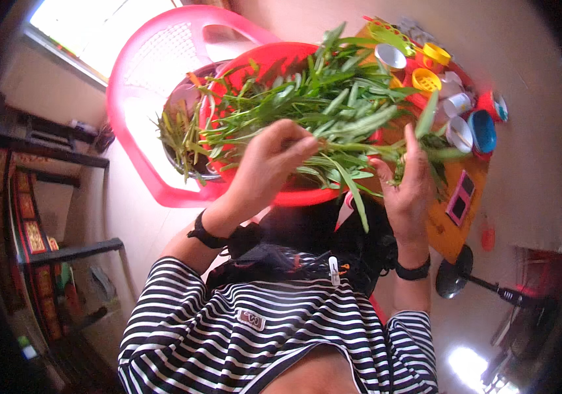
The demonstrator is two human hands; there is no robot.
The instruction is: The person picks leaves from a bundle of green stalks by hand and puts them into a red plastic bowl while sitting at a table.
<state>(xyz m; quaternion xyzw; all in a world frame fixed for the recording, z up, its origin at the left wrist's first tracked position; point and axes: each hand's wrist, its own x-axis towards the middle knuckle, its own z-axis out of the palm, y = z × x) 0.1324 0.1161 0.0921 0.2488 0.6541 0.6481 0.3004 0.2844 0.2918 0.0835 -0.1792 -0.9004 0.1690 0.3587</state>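
A red plastic basin (305, 198) heaped with long-leaved green vegetables (300, 98) stands before me. Above its near part, my left hand (281, 152) pinches the end of a leafy green stem (354, 147) between thumb and fingers. That stem runs across to my right hand (406, 172), whose fingers are curled about its leafy part over the basin's right side. Left of the basin, a dark metal bowl (168, 157) holds cut stems and trimmings (182, 133), partly hidden behind the basin's rim.
A pink plastic chair (130, 147) supports the bowl. At right, a wooden table (451, 239) bears toy cups, a blue container (482, 131) and a pink-edged item (460, 198). A black pan-like object (453, 273) is below the table's corner. Dark wooden furniture (71, 253) stands left.
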